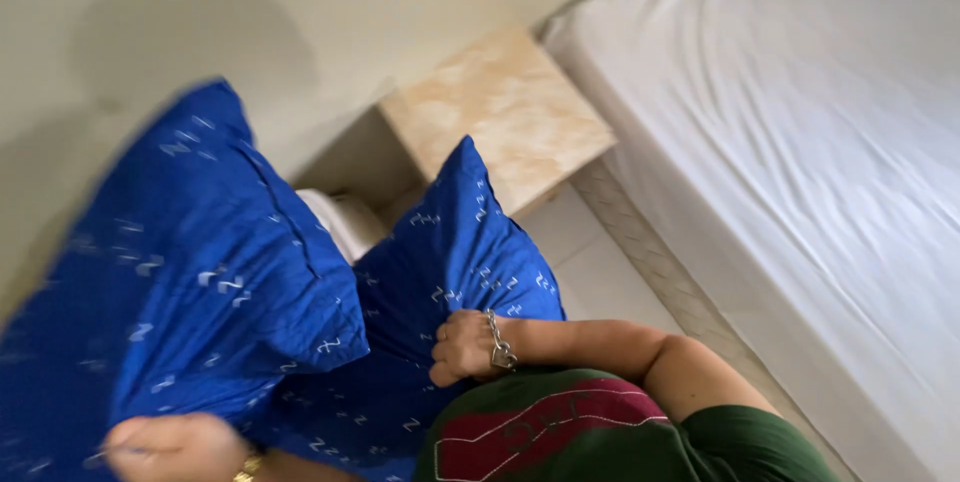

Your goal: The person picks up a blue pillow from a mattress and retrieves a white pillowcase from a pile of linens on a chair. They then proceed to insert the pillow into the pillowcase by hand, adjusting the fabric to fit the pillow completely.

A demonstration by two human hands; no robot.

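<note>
A blue pillow (440, 272) in a patterned blue case is pressed against my chest, one corner pointing up. My right hand (465, 347), with a chain bracelet at the wrist, is closed on the pillow's fabric near its lower edge. The open end of the blue pillowcase (200, 272) flares out to the left, blurred. My left hand (165, 447) grips the lower edge of that pillowcase at the bottom left. A strip of white inner pillow (345, 222) shows between the two blue parts.
A bed with a white sheet (800, 132) fills the right side. A beige marble-topped side table (500, 112) stands against the pale wall (300, 12). Pale floor tiles (600, 272) lie between the table and the bed.
</note>
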